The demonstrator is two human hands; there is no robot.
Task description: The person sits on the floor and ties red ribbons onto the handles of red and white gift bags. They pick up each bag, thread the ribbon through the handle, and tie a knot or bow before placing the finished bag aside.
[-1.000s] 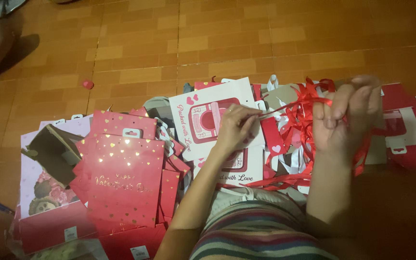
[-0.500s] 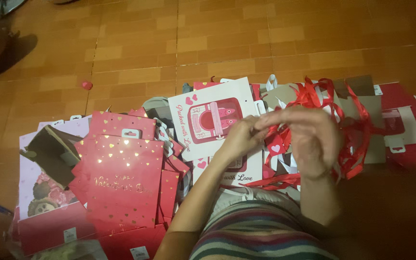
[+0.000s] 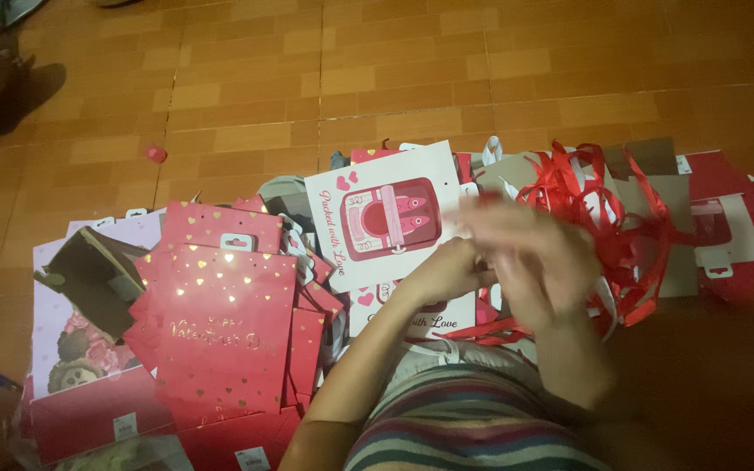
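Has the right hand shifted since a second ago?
Yes. The right hand moved left, from over the red ribbon tangle toward the white gift bag, and now meets the left hand.

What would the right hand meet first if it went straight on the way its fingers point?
The right hand is motion-blurred, fingers pointing up-left, away from the body. Going on, it would probably meet the white card with the pink picture first, though depth is unclear. The ribbon tangle lies to its right, off that line.
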